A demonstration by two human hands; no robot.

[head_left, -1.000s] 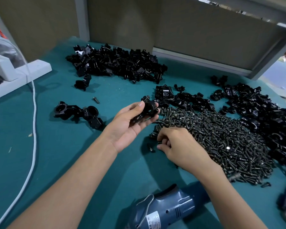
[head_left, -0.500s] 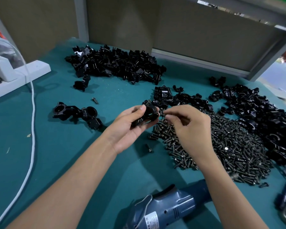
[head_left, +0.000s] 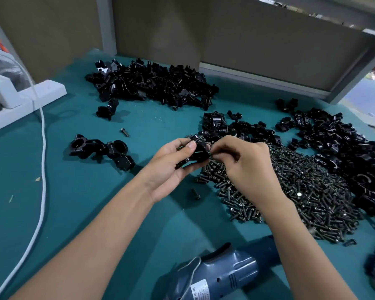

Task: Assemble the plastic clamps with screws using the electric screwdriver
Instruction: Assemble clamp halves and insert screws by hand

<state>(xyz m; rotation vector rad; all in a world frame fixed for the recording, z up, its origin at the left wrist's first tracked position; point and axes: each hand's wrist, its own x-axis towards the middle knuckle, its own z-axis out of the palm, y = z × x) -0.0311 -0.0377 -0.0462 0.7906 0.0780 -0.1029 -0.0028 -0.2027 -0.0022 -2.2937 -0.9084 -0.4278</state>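
Note:
My left hand (head_left: 171, 167) grips a black plastic clamp (head_left: 198, 152) above the green table. My right hand (head_left: 245, 167) pinches a small dark screw against the clamp's right side; the screw itself is mostly hidden by my fingertips. A wide heap of dark screws (head_left: 301, 191) lies under and to the right of my right hand. The blue electric screwdriver (head_left: 219, 276) lies on its side at the near edge, between my forearms, untouched.
Black clamp parts are piled at the back (head_left: 154, 87) and along the right (head_left: 344, 148). Assembled clamps (head_left: 100, 149) sit left of my left hand. A loose screw (head_left: 125, 132) and another (head_left: 196, 193) lie on the mat. A white cable (head_left: 42, 148) runs down the left.
My right hand rose from the screw heap with a screw and came up to the clamp in my left hand. The left hand has barely moved.

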